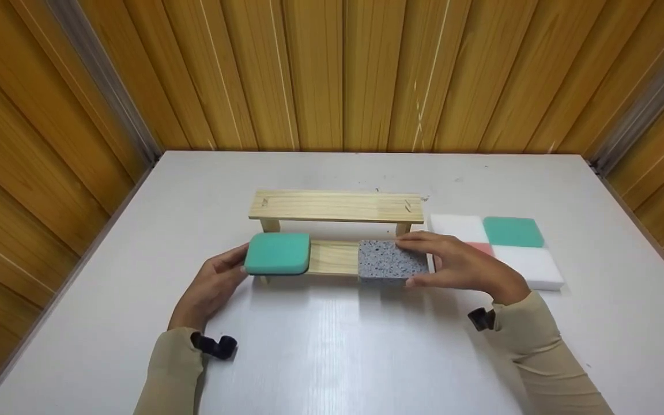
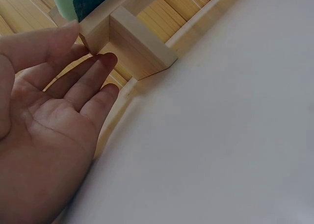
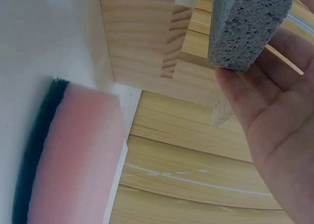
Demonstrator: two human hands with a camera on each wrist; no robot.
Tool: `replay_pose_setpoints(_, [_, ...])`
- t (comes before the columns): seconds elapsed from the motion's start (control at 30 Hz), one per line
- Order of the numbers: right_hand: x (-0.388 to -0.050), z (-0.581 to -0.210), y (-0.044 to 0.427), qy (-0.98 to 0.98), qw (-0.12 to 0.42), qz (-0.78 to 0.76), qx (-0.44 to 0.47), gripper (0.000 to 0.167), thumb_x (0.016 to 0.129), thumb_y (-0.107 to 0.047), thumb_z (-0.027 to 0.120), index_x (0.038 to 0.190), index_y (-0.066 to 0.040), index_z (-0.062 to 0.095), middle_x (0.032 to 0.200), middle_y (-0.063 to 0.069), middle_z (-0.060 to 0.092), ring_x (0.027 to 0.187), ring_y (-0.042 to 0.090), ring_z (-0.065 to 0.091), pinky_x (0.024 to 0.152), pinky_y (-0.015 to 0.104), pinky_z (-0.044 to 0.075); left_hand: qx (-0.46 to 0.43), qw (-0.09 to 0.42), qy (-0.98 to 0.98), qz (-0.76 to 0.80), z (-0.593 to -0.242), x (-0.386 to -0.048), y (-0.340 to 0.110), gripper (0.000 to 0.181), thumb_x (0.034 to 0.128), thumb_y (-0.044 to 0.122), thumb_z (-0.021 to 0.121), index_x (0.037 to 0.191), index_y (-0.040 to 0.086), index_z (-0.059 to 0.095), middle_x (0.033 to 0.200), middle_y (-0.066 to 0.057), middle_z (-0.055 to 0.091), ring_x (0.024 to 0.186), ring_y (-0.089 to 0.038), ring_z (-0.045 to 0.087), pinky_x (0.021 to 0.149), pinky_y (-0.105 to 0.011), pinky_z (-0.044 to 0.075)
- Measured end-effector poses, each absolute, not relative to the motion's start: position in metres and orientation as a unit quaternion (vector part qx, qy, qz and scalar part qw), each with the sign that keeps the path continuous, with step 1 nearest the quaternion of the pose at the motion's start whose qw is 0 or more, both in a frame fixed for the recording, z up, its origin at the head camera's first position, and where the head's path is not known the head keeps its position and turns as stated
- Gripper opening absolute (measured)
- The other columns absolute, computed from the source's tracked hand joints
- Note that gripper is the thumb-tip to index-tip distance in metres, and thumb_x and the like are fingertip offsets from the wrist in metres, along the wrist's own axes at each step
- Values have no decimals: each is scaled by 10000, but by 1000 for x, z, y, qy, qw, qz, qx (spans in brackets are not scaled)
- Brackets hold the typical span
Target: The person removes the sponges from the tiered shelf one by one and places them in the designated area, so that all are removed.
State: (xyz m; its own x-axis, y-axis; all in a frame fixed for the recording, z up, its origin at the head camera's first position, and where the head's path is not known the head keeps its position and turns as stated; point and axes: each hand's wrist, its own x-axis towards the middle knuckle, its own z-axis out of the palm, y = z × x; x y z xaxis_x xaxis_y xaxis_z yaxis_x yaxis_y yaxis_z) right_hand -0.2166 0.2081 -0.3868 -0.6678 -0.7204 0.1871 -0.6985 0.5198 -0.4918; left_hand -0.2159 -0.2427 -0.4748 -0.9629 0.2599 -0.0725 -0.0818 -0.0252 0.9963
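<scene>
A small two-tier wooden rack [image 1: 335,257] stands mid-table. On its lower board's left end lies a green sponge [image 1: 278,253] with a dark underside. My left hand [image 1: 210,289] is at that end, its thumb and fingers touching the sponge's left edge; in the left wrist view the palm [image 2: 54,121] faces up with relaxed fingers beside the rack's leg [image 2: 140,47]. A grey speckled porous block [image 1: 391,260] is at the lower board's right end, and my right hand [image 1: 461,268] grips its right side between thumb and fingers, also seen in the right wrist view on the block [image 3: 248,28].
Right of the rack lie white sponges [image 1: 525,266] [image 1: 457,227], a green one [image 1: 513,231] and a pink one [image 1: 481,248] with a dark layer, side by side. The rack's upper board [image 1: 336,206] is behind. Wood-patterned walls [image 1: 320,75] border the white table [image 1: 320,357].
</scene>
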Motion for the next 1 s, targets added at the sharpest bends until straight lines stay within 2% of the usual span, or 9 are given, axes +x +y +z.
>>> replay_pose_setpoints(0.17, [-215, -391, 219, 871, -3, -269, -411, 644, 788, -243, 789, 1348, -38, 546, 1397, 112, 532, 1274, 311, 506, 1050, 243, 429, 82, 119, 678, 721, -476, -215, -244, 565, 941, 15, 536, 1475, 44, 353, 1560, -64, 326, 1470, -190, 234, 1212, -361, 202])
replay_pose_setpoints(0.23, [-214, -393, 223, 872, -6, -270, -407, 645, 788, -237, 790, 1353, -48, 543, 1398, 106, 532, 1272, 306, 507, 1050, 194, 406, 78, 118, 678, 721, -477, -215, -243, 565, 938, 8, 537, 1473, 46, 358, 1556, -60, 334, 1466, -187, 245, 1208, -351, 212])
replay_pose_setpoints(0.5, [-209, -396, 236, 881, -25, -274, -384, 657, 782, -276, 793, 1356, -69, 548, 1387, 87, 550, 1265, 305, 521, 1059, 184, 392, 68, 119, 690, 711, -475, -215, -242, 556, 938, -3, 508, 1472, 78, 373, 1552, -23, 344, 1464, -167, 248, 1212, -356, 211])
replay_pose_setpoints(0.83, [-206, -399, 248, 876, -46, -280, -391, 662, 750, -191, 817, 1333, -18, 555, 1347, 127, 566, 1219, 342, 535, 1013, 34, 308, 76, 117, 695, 705, -478, -216, -244, 536, 943, 24, 521, 1460, 90, 399, 1542, -24, 361, 1465, -176, 245, 1220, -397, 189])
replay_pose_setpoints(1.0, [-205, -399, 254, 873, -44, -288, -391, 657, 742, -166, 823, 1325, -13, 561, 1335, 113, 566, 1220, 212, 530, 981, 15, 324, 75, 118, 696, 704, -476, -215, -243, 542, 944, 14, 503, 1468, 86, 384, 1548, -27, 348, 1470, -176, 231, 1223, -394, 179])
